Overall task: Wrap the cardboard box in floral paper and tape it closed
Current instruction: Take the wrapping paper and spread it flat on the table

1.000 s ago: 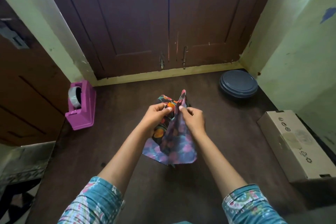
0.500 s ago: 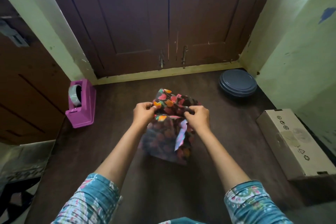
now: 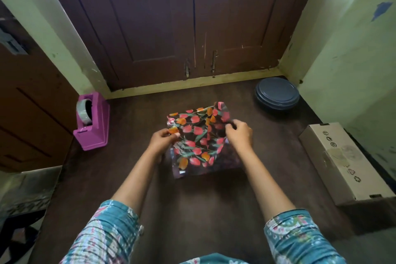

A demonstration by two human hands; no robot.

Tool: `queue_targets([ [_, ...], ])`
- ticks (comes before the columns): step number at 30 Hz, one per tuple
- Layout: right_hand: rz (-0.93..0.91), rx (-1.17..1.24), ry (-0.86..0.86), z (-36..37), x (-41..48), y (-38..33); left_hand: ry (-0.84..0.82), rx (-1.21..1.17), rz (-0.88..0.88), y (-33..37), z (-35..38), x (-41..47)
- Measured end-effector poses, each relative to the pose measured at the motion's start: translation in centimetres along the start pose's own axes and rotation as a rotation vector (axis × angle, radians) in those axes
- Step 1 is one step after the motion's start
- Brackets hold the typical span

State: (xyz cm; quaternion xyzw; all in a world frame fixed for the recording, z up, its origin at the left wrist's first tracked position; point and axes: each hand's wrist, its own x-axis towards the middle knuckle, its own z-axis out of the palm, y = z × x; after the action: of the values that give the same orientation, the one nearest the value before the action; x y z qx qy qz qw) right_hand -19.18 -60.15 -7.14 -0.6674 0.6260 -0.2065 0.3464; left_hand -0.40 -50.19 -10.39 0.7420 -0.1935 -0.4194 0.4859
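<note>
The floral paper (image 3: 198, 137), black with red and orange tulips, is partly unfolded above the dark table (image 3: 192, 199). My left hand (image 3: 162, 139) pinches its left edge. Its right side is pinched by my right hand (image 3: 239, 133). The long cardboard box (image 3: 342, 163) lies at the table's right edge, unwrapped and apart from both hands. A pink tape dispenser (image 3: 93, 122) with a roll of clear tape stands at the far left.
A dark blue round lidded container (image 3: 276, 93) sits at the far right corner. Dark wooden doors (image 3: 192, 23) and green walls close the table's far side and right side. The table's left edge drops off beside the dispenser.
My hands have moved apart and spread the folded paper open, turning its printed tulip side up. The paper now covers a wider area.
</note>
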Motion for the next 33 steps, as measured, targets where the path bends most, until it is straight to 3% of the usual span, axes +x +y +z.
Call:
queue_targets([
  [2,0.060,-0.024,-0.089,0.9,-0.6,-0.4,-0.079,-0.007,-0.070,-0.6,1.3,-0.3],
  [7,-0.010,-0.087,-0.108,1.5,-1.5,0.4,0.038,0.176,-0.119,-1.6,2.4,0.9],
  [11,-0.060,0.066,-0.046,1.0,-1.8,0.8,0.045,0.053,-0.156,-1.1,3.3,1.0],
  [17,0.009,0.150,0.072,-1.2,-0.2,1.9,-0.034,-0.071,-0.227,-1.3,2.3,1.3],
  [24,0.016,0.162,0.179,-2.9,0.9,4.3,0.279,-0.007,-0.162,-1.9,-5.0,4.3],
  [27,0.061,0.223,0.184,-2.9,1.4,4.4,0.382,0.192,-0.185,-1.8,-6.1,4.0],
  [30,0.109,0.127,0.160,-2.8,1.8,4.5,0.400,0.266,-0.175,-1.1,-5.8,3.0],
  [33,0.150,0.159,0.115,-3.3,1.9,5.5,0.328,0.142,-0.216,-0.6,-5.8,2.3],
])
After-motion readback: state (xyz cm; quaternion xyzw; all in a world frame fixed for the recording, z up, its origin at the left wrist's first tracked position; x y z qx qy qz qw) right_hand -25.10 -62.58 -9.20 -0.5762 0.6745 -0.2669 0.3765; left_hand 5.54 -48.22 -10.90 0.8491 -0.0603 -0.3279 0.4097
